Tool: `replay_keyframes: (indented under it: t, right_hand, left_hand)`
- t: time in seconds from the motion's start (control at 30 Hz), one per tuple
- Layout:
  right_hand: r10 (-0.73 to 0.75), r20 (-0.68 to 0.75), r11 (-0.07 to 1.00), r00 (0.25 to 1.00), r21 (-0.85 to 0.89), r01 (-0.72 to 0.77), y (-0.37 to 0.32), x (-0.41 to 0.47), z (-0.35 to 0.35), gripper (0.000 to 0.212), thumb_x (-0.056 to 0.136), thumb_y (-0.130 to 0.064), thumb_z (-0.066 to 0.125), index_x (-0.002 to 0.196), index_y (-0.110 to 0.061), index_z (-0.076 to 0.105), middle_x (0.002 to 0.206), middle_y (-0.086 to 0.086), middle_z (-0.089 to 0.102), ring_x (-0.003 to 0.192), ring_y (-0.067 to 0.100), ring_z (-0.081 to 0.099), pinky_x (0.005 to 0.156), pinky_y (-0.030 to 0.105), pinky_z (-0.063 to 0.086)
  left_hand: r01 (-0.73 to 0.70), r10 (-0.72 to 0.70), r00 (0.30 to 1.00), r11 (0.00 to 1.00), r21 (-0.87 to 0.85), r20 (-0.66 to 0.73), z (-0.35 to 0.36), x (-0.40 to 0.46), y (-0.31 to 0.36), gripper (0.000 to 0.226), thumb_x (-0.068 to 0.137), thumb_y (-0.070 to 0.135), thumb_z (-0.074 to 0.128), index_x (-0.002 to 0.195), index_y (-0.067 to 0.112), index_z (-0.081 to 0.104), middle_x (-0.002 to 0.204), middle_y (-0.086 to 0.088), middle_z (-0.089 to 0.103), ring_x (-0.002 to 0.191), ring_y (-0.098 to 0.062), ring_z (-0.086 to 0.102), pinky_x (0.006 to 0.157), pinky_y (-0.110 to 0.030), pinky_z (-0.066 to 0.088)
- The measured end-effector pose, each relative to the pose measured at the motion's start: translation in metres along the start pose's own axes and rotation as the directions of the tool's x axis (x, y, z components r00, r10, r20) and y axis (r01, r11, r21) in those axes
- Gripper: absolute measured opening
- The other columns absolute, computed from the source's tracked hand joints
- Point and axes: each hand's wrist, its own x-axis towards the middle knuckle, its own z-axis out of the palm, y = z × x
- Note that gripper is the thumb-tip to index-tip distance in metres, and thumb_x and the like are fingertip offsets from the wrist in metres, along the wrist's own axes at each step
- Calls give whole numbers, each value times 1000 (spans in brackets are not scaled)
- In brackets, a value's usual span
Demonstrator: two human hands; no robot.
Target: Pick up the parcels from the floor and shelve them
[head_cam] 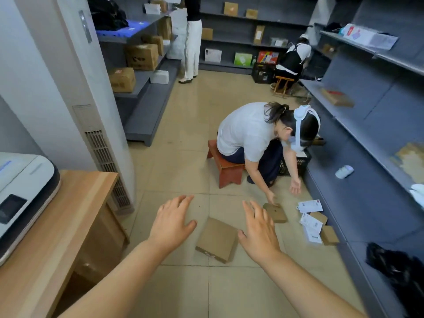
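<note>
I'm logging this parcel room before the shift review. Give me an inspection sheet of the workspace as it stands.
Surface: beige tiled floor, bare between the shelves.
Job's things: flat cardboard parcel on the floor between both hands; smaller parcel and labelled parcels near the right shelf.
Clutter: red stool, black crate.
Grippers: left hand and right hand open, empty, above the parcel.
Cables: nothing seen.
Surroundings: seated person reaching to the floor; wooden desk on the left.
</note>
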Motion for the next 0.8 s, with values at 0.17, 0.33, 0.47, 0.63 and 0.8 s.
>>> replay_keyframes:
  t: [0.17, 0.33, 0.47, 0.63, 0.8]
  right_hand:
    - [61, 39, 998, 997, 14, -62, 33, 54, 14, 75, 87, -28, 54, 147, -16, 12, 153, 6, 17, 140, 24, 17, 113, 35, 16]
    - [47, 115, 998, 992, 38, -52, 65, 122, 30, 73, 87, -27, 52, 147, -17, 12, 153, 6, 15, 141, 24, 14, 114, 34, 14]
    - [2, 163, 1000, 987, 26, -6, 96, 179, 40, 72, 87, -26, 53, 146, -16, 13, 151, 6, 19, 138, 24, 20, 114, 34, 14]
    - [-62, 250, 998, 966, 7, 62, 140, 245, 60, 71, 87, -26, 53, 146, -18, 14, 150, 5, 20, 136, 22, 23, 114, 34, 16]
    - [-86, 350, 994, 933, -30, 103, 173, 296, 103, 71, 87, -25, 49, 146, -19, 11, 152, 5, 18, 137, 22, 22, 113, 33, 16]
  left_hand:
    - [-10, 9, 997, 1000, 1, 74, 25, 59, -4, 68, 81, 37, 53, 142, 24, 27, 141, -1, 39, 128, -22, 36, 104, -34, 26]
    - [36, -36, 992, 999, 5, 122, 55, 123, -7, 66, 82, 37, 52, 142, 24, 28, 143, 0, 38, 128, -22, 36, 103, -34, 28]
    - [90, -90, 983, 996, 8, 159, 77, 180, -2, 66, 84, 36, 51, 143, 24, 27, 144, -1, 37, 129, -22, 36, 103, -33, 27]
    - [168, -163, 967, 986, -9, 194, 117, 255, 4, 65, 83, 32, 52, 143, 23, 28, 143, -2, 38, 128, -23, 37, 102, -34, 28]
    - [258, -242, 939, 965, -36, 245, 173, 302, -9, 63, 84, 29, 54, 142, 22, 29, 141, -4, 40, 127, -25, 37, 102, -36, 29]
